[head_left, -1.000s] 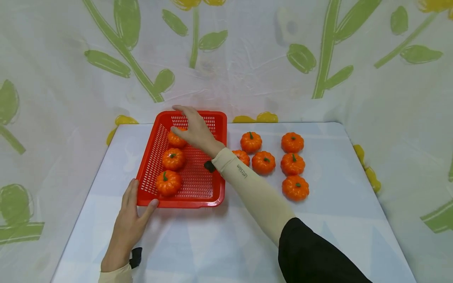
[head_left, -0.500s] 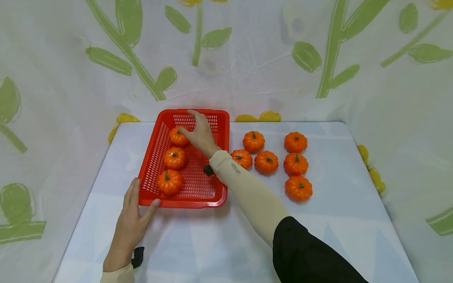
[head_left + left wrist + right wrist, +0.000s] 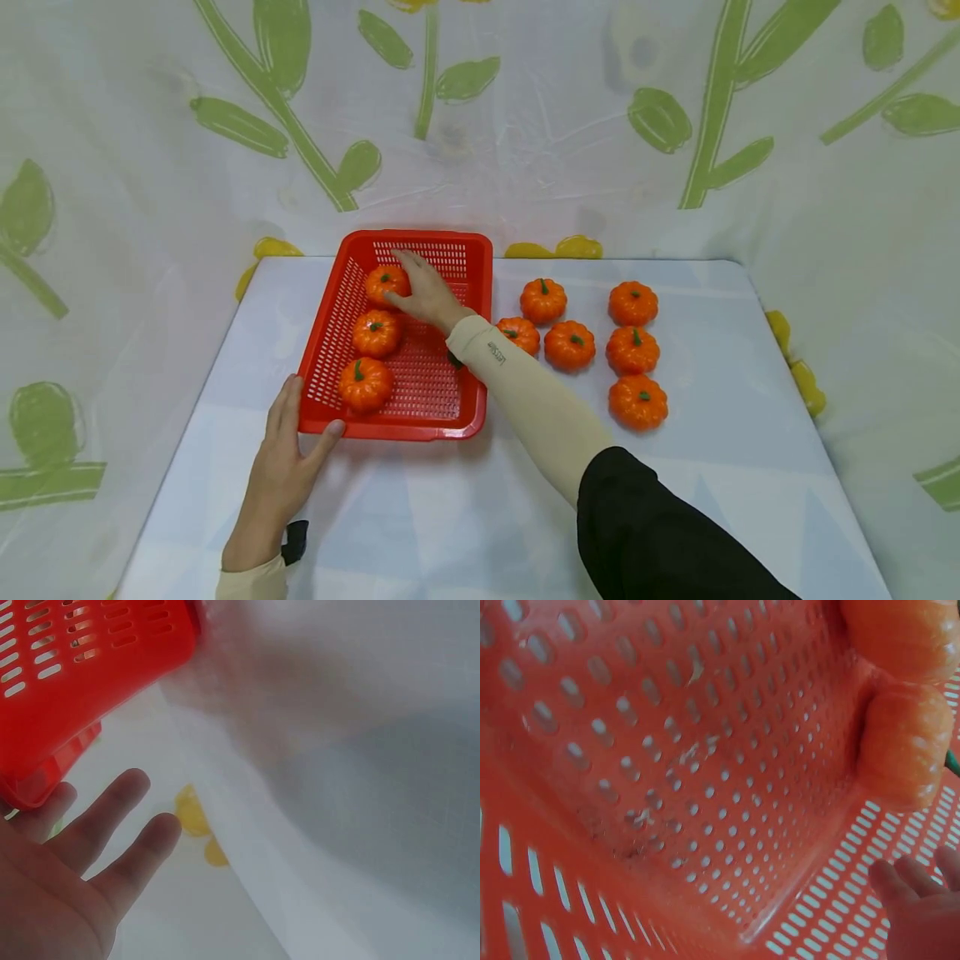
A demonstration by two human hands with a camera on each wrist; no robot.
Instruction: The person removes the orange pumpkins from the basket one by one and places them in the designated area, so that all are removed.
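A red perforated basket (image 3: pixel 465 350) stands on the white table (image 3: pixel 465 508) with three orange pumpkins in a column along its left side. My right hand (image 3: pixel 424 289) reaches into the basket's far end, fingers relaxed, beside the farthest pumpkin (image 3: pixel 386 282). The right wrist view shows its fingertips (image 3: pixel 919 889) over the basket floor (image 3: pixel 675 750), apart from that pumpkin (image 3: pixel 901 744). My left hand (image 3: pixel 288 452) lies flat on the table at the basket's near left corner, thumb against the rim. In the left wrist view the hand's spread fingers (image 3: pixel 112 825) lie below the basket corner (image 3: pixel 52 705).
Several more orange pumpkins (image 3: pixel 569 344) sit in rows on the table right of the basket, my right forearm (image 3: pixel 525 400) passing just in front of the nearest one (image 3: pixel 519 334). A leaf-patterned cloth (image 3: pixel 525 125) backs and flanks the table.
My right hand has slid back off the farthest pumpkin in the basket, so the pumpkin now shows whole. The left hand has stayed at the basket's corner.
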